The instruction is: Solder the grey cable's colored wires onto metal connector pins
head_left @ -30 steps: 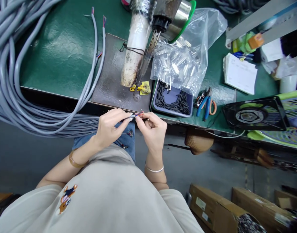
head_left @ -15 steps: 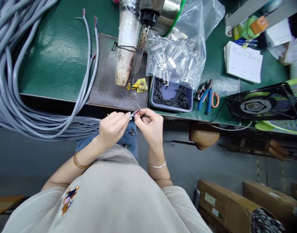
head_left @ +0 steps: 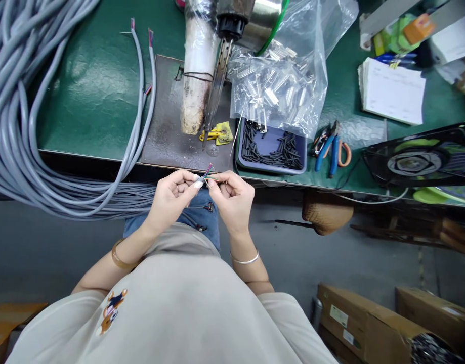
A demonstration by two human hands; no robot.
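Near the table's front edge, my left hand (head_left: 171, 198) pinches the end of a grey cable (head_left: 200, 180). Thin coloured wires (head_left: 208, 171) fan out from that end, between my two hands. The fingers of my right hand (head_left: 233, 198) are closed on some of these wires, close to the cable end. More grey cables (head_left: 23, 101) lie in a large coiled bundle on the left, and two stripped ends point to the back of the table. Connectors (head_left: 210, 207) on thin cables rest over the jeans below my hands.
A soldering iron stand-like metal tool (head_left: 217, 86) hangs over a brown mat (head_left: 167, 111). Right of it are a purple tray (head_left: 303, 151) of black tubes, a plastic bag (head_left: 315, 76) of metal connectors, pliers (head_left: 334, 151), a paper stack (head_left: 393, 91) and a black fan (head_left: 414, 163).
My left hand's fingers have shifted from a closed wrap to a pinch at the cable end. The coloured wires now spread apart, some pointing up and others toward my right hand.
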